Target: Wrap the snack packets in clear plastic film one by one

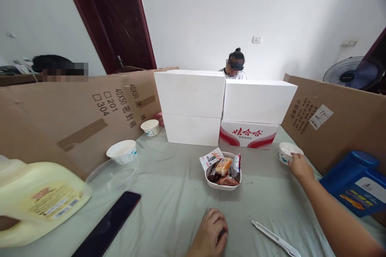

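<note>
My right hand [298, 165] reaches out to the right, its fingers closed on the near rim of a small white paper bowl [284, 156] with a blue print. That bowl stands upright near the cardboard wall. My left hand [211, 229] rests on the cloth at the lower middle, fingers loosely curled together and nothing seen in it. Beyond it sits a white bowl [217, 186] full of wrapped snacks [223, 166], one white packet [211, 158] leaning over its rim. A white utility knife [274, 237] lies between my two arms.
White boxes [193, 128] and a red-printed carton [249, 134] wall off the back; cardboard [75, 116] flanks the sides. Left stand paper bowls [122, 152], a clear lid [113, 174], a phone [107, 225] and a yellow jug [42, 200]. A blue bottle [358, 184] is right. A person [237, 64] sits behind.
</note>
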### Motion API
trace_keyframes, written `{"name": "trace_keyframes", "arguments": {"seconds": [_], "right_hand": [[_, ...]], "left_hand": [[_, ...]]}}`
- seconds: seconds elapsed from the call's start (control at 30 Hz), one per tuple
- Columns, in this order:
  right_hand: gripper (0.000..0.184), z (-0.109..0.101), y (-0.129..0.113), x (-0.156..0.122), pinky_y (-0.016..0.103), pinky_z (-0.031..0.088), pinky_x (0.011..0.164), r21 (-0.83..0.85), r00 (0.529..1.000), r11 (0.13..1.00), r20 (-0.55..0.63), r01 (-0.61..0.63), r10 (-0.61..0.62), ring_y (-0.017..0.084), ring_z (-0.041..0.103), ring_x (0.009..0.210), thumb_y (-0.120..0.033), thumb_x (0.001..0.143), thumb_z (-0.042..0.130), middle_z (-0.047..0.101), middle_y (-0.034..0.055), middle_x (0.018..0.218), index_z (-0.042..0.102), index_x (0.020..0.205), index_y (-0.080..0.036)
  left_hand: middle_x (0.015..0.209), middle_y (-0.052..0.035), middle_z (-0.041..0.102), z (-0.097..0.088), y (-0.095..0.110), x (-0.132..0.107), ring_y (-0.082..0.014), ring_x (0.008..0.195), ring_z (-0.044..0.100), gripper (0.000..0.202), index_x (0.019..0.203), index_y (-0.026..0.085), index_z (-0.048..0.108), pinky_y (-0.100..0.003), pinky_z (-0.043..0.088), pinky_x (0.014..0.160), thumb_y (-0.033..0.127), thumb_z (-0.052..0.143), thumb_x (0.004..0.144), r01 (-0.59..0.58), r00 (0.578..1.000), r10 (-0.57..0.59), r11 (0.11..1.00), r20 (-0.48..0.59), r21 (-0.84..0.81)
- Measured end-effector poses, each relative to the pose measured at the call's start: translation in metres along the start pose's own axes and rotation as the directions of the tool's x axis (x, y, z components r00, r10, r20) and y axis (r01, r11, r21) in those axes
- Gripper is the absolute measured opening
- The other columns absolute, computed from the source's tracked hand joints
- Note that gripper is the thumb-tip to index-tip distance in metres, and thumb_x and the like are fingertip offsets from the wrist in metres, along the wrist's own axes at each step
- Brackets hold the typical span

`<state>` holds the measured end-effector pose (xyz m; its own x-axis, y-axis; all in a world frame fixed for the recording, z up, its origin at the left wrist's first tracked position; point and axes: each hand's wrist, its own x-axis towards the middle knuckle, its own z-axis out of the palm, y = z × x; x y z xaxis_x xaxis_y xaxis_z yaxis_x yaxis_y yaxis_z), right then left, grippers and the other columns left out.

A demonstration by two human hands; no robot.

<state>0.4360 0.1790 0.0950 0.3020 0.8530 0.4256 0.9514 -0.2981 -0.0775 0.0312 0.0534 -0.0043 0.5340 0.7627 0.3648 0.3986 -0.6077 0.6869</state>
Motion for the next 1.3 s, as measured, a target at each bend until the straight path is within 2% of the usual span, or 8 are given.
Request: {"name": "trace_keyframes", "arguments": {"seconds": [0.17, 0.27, 0.37, 0.77, 0.97, 1.07, 1.17, 1.3], "right_hand": [[0.030, 0.005, -0.074, -0.047, 0.029, 0.052, 0.076, 0.207, 0.931, 0.917, 0.058, 0.341, -0.360, 0.015, 0.064, 0.081, -0.035, 0.088, 0.049, 0.062, 0.0065, 0.116, 0.063, 0.112, -0.026], [0.034, 0.002, -0.121, -0.101, 0.027, 0.051, 0.082, 0.441, 0.709, 0.670, 0.100, 0.597, -0.698, 0.016, 0.063, 0.093, -0.038, 0.082, 0.062, 0.060, 0.0043, 0.116, 0.060, 0.115, -0.029], [0.025, -0.005, -0.137, -0.126, 0.027, 0.050, 0.075, 0.402, 0.765, 0.746, 0.151, 0.531, -0.626, 0.018, 0.064, 0.086, -0.033, 0.084, 0.062, 0.063, 0.0046, 0.101, 0.061, 0.107, -0.026], [0.040, -0.011, 0.024, -0.165, 0.034, 0.050, 0.066, 0.128, 0.943, 0.990, 0.317, 0.065, -0.103, 0.024, 0.068, 0.082, -0.056, 0.091, 0.031, 0.066, 0.0051, 0.102, 0.058, 0.104, -0.028], [0.043, -0.017, 0.048, -0.143, 0.036, 0.050, 0.069, 0.054, 0.951, 0.987, 0.281, -0.150, 0.129, 0.027, 0.066, 0.086, -0.051, 0.090, 0.032, 0.067, 0.0111, 0.098, 0.059, 0.101, -0.019], [0.042, -0.016, 0.025, -0.128, 0.041, 0.049, 0.078, 0.046, 0.978, 0.987, 0.148, -0.153, 0.145, 0.030, 0.063, 0.095, -0.039, 0.091, 0.034, 0.064, 0.0184, 0.106, 0.056, 0.114, -0.011], [0.040, -0.010, -0.030, -0.123, 0.043, 0.045, 0.089, 0.100, 0.995, 0.990, 0.002, 0.095, -0.096, 0.030, 0.057, 0.106, -0.025, 0.089, 0.037, 0.060, 0.0200, 0.115, 0.054, 0.122, -0.009], [0.061, 0.005, -0.129, -0.121, 0.041, 0.033, 0.103, 0.257, 0.736, 0.741, 0.136, 0.620, -0.663, 0.025, 0.041, 0.128, -0.007, 0.081, 0.039, 0.047, 0.0111, 0.140, 0.043, 0.140, -0.023]], "left_hand": [[0.089, -0.0081, 0.062, 0.003, -0.010, 0.001, -0.0235, 0.091, 0.054, 0.014, 0.082, 0.019, 0.061, -0.038, 0.047, 0.079, 0.013, 0.052, 0.074, -0.066, 0.998, 0.066, 0.998, 0.004, 0.019], [0.089, -0.0078, 0.061, 0.003, -0.012, 0.002, -0.0235, 0.091, 0.055, 0.013, 0.082, 0.019, 0.060, -0.037, 0.048, 0.079, 0.012, 0.051, 0.075, -0.082, 0.997, 0.082, 0.996, 0.013, 0.040], [0.090, -0.0078, 0.062, 0.000, -0.010, 0.002, -0.0234, 0.091, 0.055, 0.014, 0.082, 0.019, 0.059, -0.037, 0.048, 0.080, 0.011, 0.050, 0.075, -0.090, 0.996, 0.089, 0.995, 0.016, 0.051], [0.091, -0.0076, 0.062, 0.000, -0.006, 0.001, -0.0233, 0.093, 0.056, 0.015, 0.083, 0.018, 0.058, -0.038, 0.050, 0.081, 0.009, 0.052, 0.073, -0.130, 0.991, 0.128, 0.988, 0.028, 0.085], [0.093, -0.0081, 0.061, -0.003, -0.004, 0.000, -0.0236, 0.095, 0.056, 0.016, 0.085, 0.018, 0.058, -0.038, 0.049, 0.083, 0.008, 0.051, 0.075, -0.143, 0.989, 0.138, 0.985, 0.055, 0.096], [0.094, -0.0083, 0.061, -0.005, -0.003, 0.001, -0.0237, 0.096, 0.056, 0.015, 0.086, 0.018, 0.058, -0.038, 0.049, 0.084, 0.008, 0.052, 0.077, -0.134, 0.989, 0.128, 0.987, 0.068, 0.084], [0.096, -0.0085, 0.061, -0.007, 0.002, 0.001, -0.0237, 0.097, 0.055, 0.016, 0.088, 0.018, 0.058, -0.039, 0.049, 0.085, 0.008, 0.051, 0.078, -0.094, 0.993, 0.088, 0.993, 0.085, 0.072], [0.097, -0.0082, 0.061, -0.008, 0.009, 0.002, -0.0236, 0.099, 0.054, 0.016, 0.086, 0.019, 0.058, -0.039, 0.047, 0.087, 0.007, 0.051, 0.077, -0.009, 0.996, 0.003, 0.998, 0.084, 0.068]]}}
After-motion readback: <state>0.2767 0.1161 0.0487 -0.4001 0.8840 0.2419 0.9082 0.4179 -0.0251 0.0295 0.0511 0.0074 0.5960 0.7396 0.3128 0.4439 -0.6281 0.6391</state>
